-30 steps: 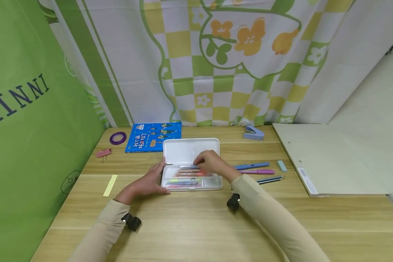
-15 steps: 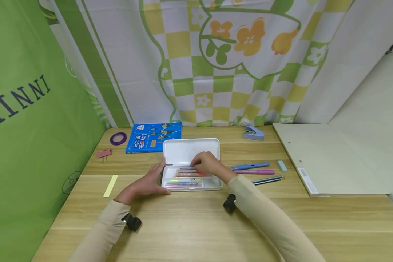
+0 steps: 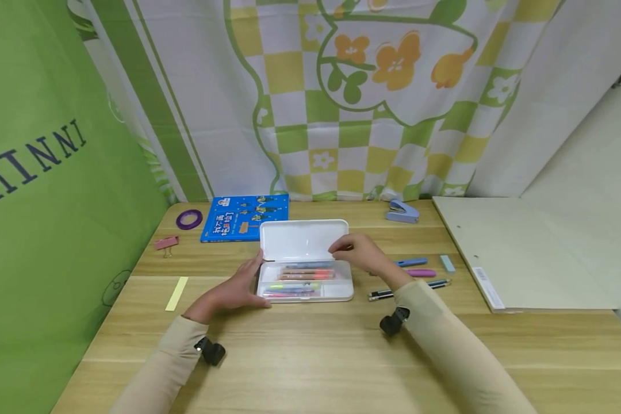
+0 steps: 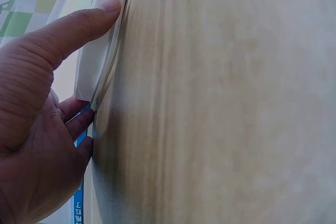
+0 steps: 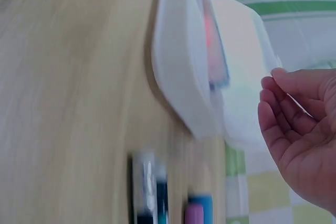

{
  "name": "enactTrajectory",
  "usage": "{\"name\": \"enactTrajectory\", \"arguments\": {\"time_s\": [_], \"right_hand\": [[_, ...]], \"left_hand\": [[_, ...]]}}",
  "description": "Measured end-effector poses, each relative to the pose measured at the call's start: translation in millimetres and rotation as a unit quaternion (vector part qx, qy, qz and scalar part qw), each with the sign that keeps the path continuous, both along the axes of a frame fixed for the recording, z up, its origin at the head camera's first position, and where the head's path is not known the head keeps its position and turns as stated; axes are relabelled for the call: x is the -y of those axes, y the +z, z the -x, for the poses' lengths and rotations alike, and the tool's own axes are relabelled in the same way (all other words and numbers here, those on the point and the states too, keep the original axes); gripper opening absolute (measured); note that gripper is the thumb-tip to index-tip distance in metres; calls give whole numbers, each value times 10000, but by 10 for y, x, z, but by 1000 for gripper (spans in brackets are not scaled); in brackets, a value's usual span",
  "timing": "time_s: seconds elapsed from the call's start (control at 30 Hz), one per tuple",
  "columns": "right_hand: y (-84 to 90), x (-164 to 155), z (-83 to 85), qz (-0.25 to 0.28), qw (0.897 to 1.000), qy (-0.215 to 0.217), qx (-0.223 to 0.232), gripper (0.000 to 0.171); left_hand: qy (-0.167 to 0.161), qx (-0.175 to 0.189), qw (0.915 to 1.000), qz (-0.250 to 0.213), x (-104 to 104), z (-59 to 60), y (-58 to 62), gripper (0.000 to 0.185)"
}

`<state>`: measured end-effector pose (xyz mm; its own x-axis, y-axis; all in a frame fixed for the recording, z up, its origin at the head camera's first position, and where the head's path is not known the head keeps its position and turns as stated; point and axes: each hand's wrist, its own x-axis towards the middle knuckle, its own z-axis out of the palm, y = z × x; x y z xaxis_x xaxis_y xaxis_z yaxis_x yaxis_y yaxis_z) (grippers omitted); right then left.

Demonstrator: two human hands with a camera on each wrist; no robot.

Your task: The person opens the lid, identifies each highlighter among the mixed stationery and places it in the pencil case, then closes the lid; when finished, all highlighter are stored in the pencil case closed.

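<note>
A white pencil case (image 3: 337, 290) stands on the table with its lid (image 3: 303, 240) raised. Inside lie orange-and-brown pens (image 3: 305, 276) at the back and yellow, blue and pink pens (image 3: 290, 290) at the front. My left hand (image 3: 235, 290) holds the case's left end, thumb on the front edge and fingers round the back corner. Over the case's right end hovers my right hand (image 3: 364, 253); its fingers curl loosely, thumb near the fingertips, with nothing visible between them. Partly behind my right wrist are a blue pen (image 3: 413, 262), a purple pen (image 3: 421, 273) and dark pencils (image 3: 382, 295).
Behind the case lies a blue book (image 3: 238, 218). Purple tape (image 3: 177, 219), a pink binder clip (image 3: 167, 243) and a yellow strip (image 3: 176, 294) are on the left. Rightward are a stapler (image 3: 403, 213), a light-blue eraser (image 3: 447, 263) and a large pale board (image 3: 528, 253).
My right hand has lifted from the back of the pencil case and moved right, first going slightly left. The pens inside are now uncovered. My left hand stays in place.
</note>
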<state>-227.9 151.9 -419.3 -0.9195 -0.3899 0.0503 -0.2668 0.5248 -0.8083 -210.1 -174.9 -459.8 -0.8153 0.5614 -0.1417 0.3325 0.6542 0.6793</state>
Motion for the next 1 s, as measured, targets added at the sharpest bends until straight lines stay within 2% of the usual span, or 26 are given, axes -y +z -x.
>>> {"name": "enactTrajectory", "arguments": {"time_s": [0.27, 0.43, 0.53, 0.77, 0.87, 0.97, 1.0], "right_hand": [[-61, -429, -31, 235, 9970, -541, 500, 25], [-96, -512, -10, 550, 9896, -865, 1013, 32], [-116, -474, 22, 843, 9862, -856, 1140, 38], [-194, -316, 99, 1600, 9790, -283, 1229, 60], [-203, -278, 108, 1671, 9771, -280, 1287, 64], [-193, -274, 93, 1655, 9769, -288, 1322, 64], [-184, -278, 85, 1655, 9768, -279, 1327, 63]], "left_hand": [[40, 74, 10000, 25, -6, -6, 2, 124], [14, 28, 10000, -72, -13, -8, 15, 123], [41, 19, 9999, -108, -13, -7, 20, 124], [50, 14, 9999, -142, 9, -6, -7, 124], [2, 41, 9994, -347, 17, 2, -23, 124], [-122, -34, 9971, -754, 18, 5, -35, 123], [-137, -23, 9961, -868, 7, -15, 2, 123]]}}
